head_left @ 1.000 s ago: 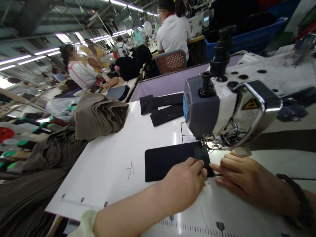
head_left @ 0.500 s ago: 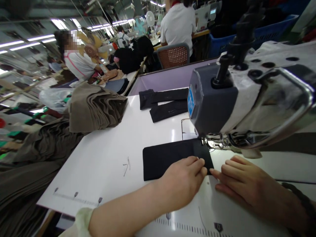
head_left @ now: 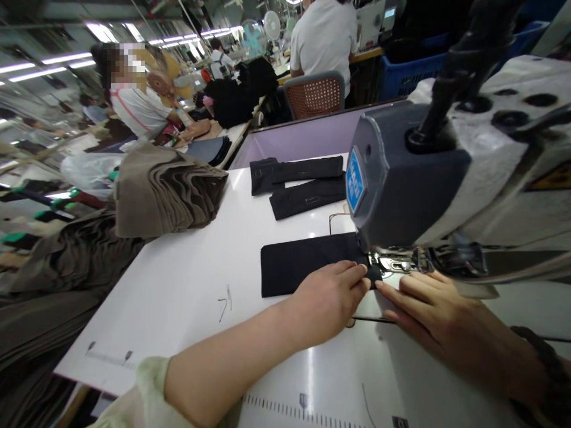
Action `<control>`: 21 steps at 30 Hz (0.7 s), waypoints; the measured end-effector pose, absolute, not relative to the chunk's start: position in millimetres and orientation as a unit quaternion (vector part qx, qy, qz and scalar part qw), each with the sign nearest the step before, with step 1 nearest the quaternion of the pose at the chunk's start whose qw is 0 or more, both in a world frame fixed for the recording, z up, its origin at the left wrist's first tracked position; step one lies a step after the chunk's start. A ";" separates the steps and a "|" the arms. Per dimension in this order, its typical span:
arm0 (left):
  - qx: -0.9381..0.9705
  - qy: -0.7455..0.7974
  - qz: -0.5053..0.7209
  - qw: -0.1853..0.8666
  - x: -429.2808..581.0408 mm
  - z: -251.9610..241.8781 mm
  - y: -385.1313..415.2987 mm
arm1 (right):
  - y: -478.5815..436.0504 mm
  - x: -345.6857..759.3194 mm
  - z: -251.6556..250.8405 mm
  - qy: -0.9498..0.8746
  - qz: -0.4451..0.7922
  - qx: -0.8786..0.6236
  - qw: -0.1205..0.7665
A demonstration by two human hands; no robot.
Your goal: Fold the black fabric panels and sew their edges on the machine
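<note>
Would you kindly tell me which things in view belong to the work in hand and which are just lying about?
In use:
- black cloth, under the left hand, with the right hand at its edge
- sewing machine
- white table

Lying about:
- brown cloth stack
- loose threads
- small black pieces, though possibly related

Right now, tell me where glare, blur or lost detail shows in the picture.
Head view: ceiling lights glare white; head view: reflections streak the white table; head view: brown cloth at lower left looks soft and stretched; head view: the black cloth under the left hand shows little detail.
</note>
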State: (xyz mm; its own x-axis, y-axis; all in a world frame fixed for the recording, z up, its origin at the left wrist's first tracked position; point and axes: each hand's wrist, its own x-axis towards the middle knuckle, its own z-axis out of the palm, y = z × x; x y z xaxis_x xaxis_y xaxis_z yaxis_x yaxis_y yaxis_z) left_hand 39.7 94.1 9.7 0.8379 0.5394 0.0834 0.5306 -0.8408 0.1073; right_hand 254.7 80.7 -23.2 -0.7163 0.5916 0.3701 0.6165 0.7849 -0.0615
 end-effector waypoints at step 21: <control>0.945 0.318 0.077 0.014 43.8 7.6 126.5 | 85.1 251.2 -23.4 -0.908 -0.081 -0.356 0.205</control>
State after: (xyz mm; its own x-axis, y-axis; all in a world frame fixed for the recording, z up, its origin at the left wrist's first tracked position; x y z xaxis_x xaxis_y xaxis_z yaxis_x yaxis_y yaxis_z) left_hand 43.8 126.5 7.6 0.7862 0.6027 0.1362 0.5983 -0.7976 0.0762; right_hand 251.2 85.1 -23.4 -0.6624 0.6138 0.4296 0.6800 0.7332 0.0010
